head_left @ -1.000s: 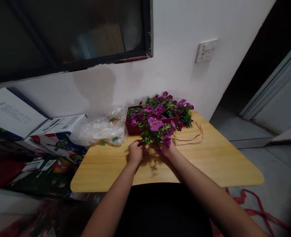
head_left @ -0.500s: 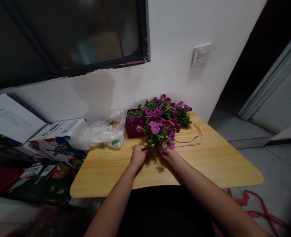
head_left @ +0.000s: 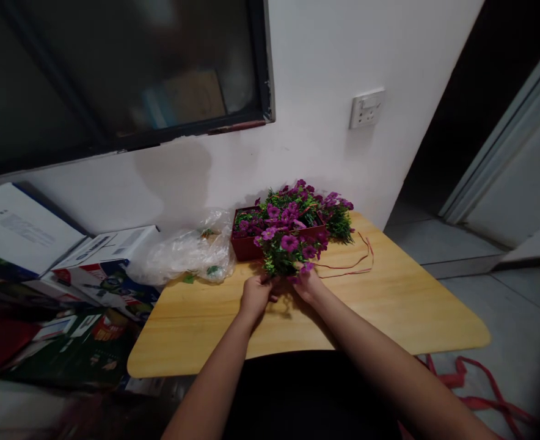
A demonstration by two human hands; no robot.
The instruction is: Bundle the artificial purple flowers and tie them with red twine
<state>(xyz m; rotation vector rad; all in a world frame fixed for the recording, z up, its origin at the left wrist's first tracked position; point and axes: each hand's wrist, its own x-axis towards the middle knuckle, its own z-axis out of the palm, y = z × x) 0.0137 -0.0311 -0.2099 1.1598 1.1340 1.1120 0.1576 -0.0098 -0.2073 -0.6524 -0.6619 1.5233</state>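
A bunch of purple flowers with green leaves [head_left: 289,244] is held upright over the wooden table [head_left: 197,333], in front of a dark red box [head_left: 247,247]. My left hand [head_left: 256,294] has its fingers closed round the bottom of the bunch on the left side. On the right side, my right hand [head_left: 308,286] is closed at the base too, partly covered by blossoms. More purple flowers and greenery [head_left: 297,194] fill the box, and another bunch [head_left: 341,223] lies at its right end.
Left of the box lies a clear plastic bag [head_left: 173,253] with some leaves. Thin reddish strings [head_left: 350,269] are on the table's right part. Printed boxes [head_left: 109,250] are stacked left of the table. Red straps [head_left: 490,400] lie on the floor at the right.
The held bunch has turned and tilted a little to the left, showing more blossoms toward me. Both hands stay at its base. The whole view has shifted slightly.
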